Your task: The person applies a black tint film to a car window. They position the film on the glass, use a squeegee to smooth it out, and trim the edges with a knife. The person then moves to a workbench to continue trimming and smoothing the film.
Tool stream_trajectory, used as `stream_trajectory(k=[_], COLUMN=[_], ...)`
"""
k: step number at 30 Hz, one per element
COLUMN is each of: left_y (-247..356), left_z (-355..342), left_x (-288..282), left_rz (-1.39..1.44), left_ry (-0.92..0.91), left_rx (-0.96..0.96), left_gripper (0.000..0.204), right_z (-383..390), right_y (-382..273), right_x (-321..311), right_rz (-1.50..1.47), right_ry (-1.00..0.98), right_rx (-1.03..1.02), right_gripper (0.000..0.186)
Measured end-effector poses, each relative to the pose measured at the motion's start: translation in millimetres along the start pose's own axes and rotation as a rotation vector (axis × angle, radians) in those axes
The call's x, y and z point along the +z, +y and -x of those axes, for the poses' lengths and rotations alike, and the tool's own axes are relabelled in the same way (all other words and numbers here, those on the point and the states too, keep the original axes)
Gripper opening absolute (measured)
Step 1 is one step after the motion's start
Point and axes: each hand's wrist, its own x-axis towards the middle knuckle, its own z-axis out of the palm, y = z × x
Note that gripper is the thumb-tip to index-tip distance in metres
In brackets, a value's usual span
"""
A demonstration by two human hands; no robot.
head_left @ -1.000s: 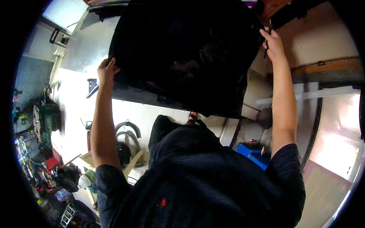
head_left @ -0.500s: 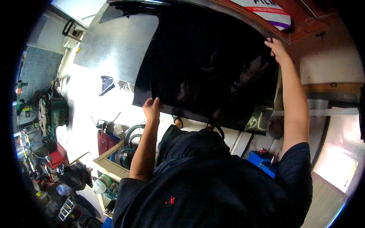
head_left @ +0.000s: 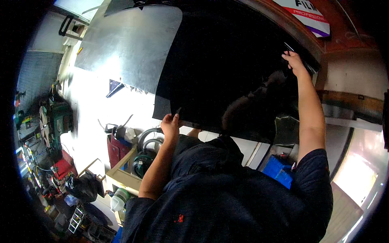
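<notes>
A large glossy black sheet of film (head_left: pixel 214 69) spreads in front of me over a grey metallic table surface (head_left: pixel 129 44). My left hand (head_left: pixel 169 125) is closed, pinching the sheet's near left edge between thumb and fingers. Farther off on the right, my right hand (head_left: pixel 293 62) is closed at the sheet's far right part, fingers pinched on it. A thin strip with a bright glint rises past those fingers; whether it is the film's edge or a separate tool, I cannot tell. Dark reflections run across the film's near right part.
A white, red and purple board (head_left: pixel 306 18) lies at the far right. Near my left arm are a wooden cart (head_left: pixel 121 174) with bottles, a dark red bag (head_left: pixel 117 152) and a vacuum cleaner (head_left: pixel 142 164). A blue box (head_left: pixel 277 172) sits by my right side.
The film has shifted, its left edge now farther right and more grey surface showing. My left hand has moved right and slightly nearer; my right hand has come slightly nearer. Both keep their pinch.
</notes>
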Motion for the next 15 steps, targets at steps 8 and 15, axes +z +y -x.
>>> stream_trajectory(k=[8, 15], left_y=[21.7, 22.8], left_z=[8.1, 9.7], left_x=[12.3, 19.7], left_rz=[0.075, 0.063], left_ry=[-0.049, 0.022], left_rx=[-0.035, -0.044], left_gripper=[0.015, 0.016], right_z=[15.1, -0.1], right_y=[-2.2, 5.0], right_x=[-1.4, 2.3], right_rz=[0.008, 0.042], right_ry=[0.049, 0.062], right_rx=[0.044, 0.010], right_gripper=[0.022, 0.030])
